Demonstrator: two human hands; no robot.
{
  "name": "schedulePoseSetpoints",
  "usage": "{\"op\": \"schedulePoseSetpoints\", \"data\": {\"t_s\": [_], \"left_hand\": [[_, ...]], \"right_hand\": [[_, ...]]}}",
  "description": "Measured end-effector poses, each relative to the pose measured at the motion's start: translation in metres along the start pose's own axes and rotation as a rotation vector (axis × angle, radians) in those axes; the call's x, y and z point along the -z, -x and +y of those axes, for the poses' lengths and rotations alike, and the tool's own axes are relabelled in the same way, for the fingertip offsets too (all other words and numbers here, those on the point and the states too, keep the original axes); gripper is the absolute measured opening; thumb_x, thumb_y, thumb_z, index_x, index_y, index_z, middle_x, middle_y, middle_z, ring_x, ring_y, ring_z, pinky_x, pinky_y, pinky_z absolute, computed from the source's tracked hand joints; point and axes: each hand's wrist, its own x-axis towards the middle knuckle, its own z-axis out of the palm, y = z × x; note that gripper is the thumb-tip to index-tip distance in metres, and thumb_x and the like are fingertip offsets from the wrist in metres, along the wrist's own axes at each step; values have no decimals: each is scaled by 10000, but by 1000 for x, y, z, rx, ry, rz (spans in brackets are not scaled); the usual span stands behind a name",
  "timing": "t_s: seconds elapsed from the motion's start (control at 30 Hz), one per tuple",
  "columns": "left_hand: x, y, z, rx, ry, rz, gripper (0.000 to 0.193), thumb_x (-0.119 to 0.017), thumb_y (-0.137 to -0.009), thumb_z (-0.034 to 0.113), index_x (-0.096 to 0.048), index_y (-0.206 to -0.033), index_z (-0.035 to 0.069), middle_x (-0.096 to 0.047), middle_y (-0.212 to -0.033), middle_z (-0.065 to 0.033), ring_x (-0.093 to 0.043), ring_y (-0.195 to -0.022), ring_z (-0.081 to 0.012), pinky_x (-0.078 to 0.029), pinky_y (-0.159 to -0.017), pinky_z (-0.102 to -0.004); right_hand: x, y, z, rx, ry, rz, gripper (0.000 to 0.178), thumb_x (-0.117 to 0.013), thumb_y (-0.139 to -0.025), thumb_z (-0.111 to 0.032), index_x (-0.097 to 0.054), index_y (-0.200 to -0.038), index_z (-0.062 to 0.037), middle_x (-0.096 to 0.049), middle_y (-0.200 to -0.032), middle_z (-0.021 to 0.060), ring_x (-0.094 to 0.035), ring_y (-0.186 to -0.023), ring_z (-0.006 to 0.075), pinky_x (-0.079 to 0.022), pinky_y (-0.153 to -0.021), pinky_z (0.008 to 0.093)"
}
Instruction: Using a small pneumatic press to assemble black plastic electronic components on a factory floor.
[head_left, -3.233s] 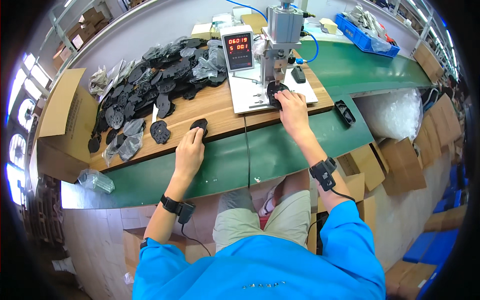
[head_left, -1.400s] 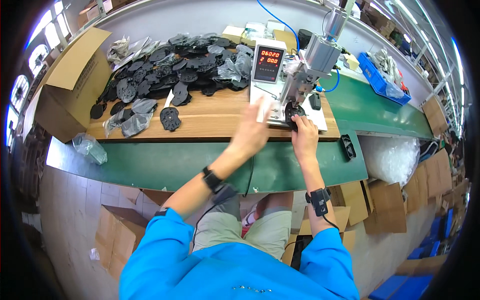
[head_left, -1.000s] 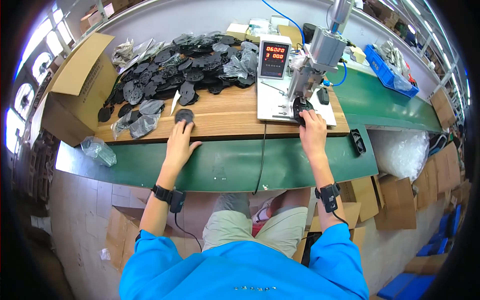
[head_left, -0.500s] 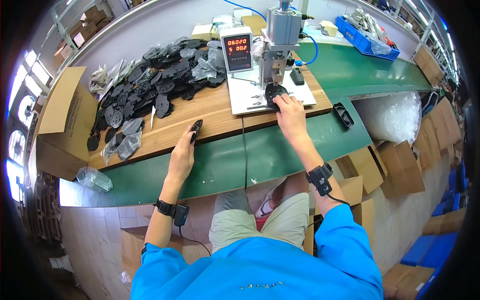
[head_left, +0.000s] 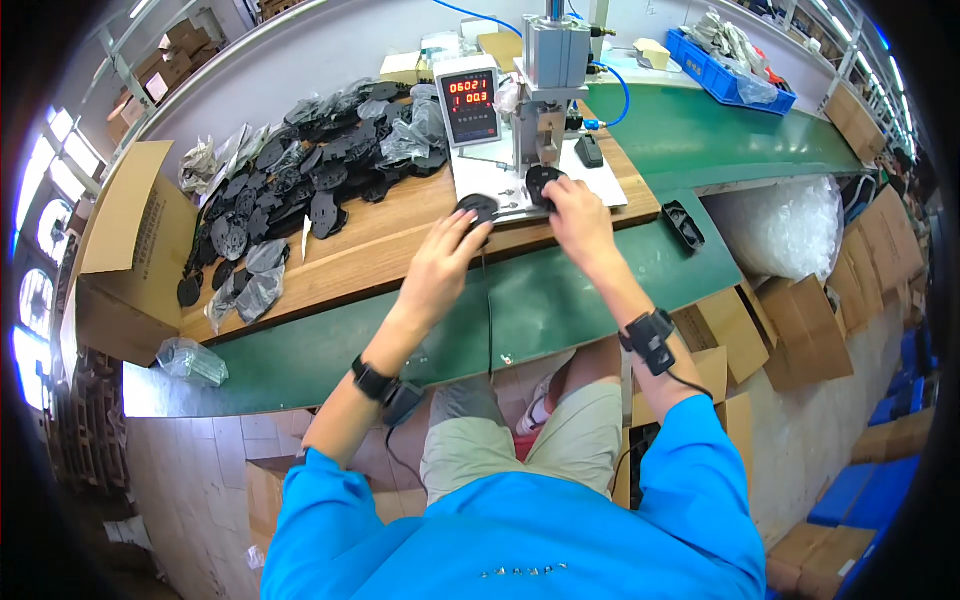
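My left hand (head_left: 440, 262) grips a flat black plastic disc (head_left: 478, 208) by its near edge, in front of the white base plate (head_left: 607, 188). Some motion blur softens that disc. My right hand (head_left: 582, 222) is closed on a second, round black plastic part (head_left: 541, 184), which lies under the head of a small pneumatic press (head_left: 556, 75). The fingers pinch this part at its right side. A control box with a red digital display (head_left: 469, 104) stands left of the press.
A big pile of black plastic parts (head_left: 325, 178) covers the left of the wooden board, beside an open cardboard box (head_left: 125, 260). A black tray-like part (head_left: 683, 227) sits on the green bench at right. Further back is a blue crate (head_left: 712, 75). A dark cable (head_left: 490, 320) crosses the front edge.
My left hand has moved right and forward with its disc, from the board's edge to beside the press base. My right hand stays by the press. The display digits differ.
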Motion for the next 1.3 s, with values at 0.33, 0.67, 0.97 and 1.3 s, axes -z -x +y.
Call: {"op": "schedulePoseSetpoints", "data": {"t_s": [0.33,0.67,0.97,1.3], "left_hand": [[-95,-85,30,-66,-85,-85,559,-583,-908,-5,-588,-1464,53,-570,-1482,-297,-522,-1423,-454,-412,-1232,-514],[-108,-89,45,-11,-330,-144,521,-617,-928,30,-550,-1444,12,-623,-1417,-318,-608,-1348,-439,-453,-1195,-495],[-106,-90,46,-52,-384,-146,547,-673,-878,11,-529,-1403,-43,-643,-1369,-297,-634,-1317,-407,-479,-1170,-462],[-100,-91,39,-21,-151,-24,548,-644,-851,-45,-505,-1380,-79,-695,-1243,-281,-674,-1218,-390,-507,-1102,-451]], "right_hand": [[107,194,-14,-353,-160,289,402,-682,-813,103,-710,-1200,-2,-721,-1192,189,-676,-1145,395,-537,-1011,463],[108,521,31,-1064,200,-4,279,-605,-916,11,-667,-1188,6,-661,-1183,219,-604,-1125,436,-477,-995,516],[59,533,37,-1253,330,-221,540,-647,-897,-55,-584,-1433,-49,-598,-1441,233,-508,-1382,450,-401,-1148,553],[51,90,-29,-192,-40,78,627,-725,-822,21,-599,-1433,-44,-558,-1517,156,-498,-1435,375,-392,-1184,498]]}}
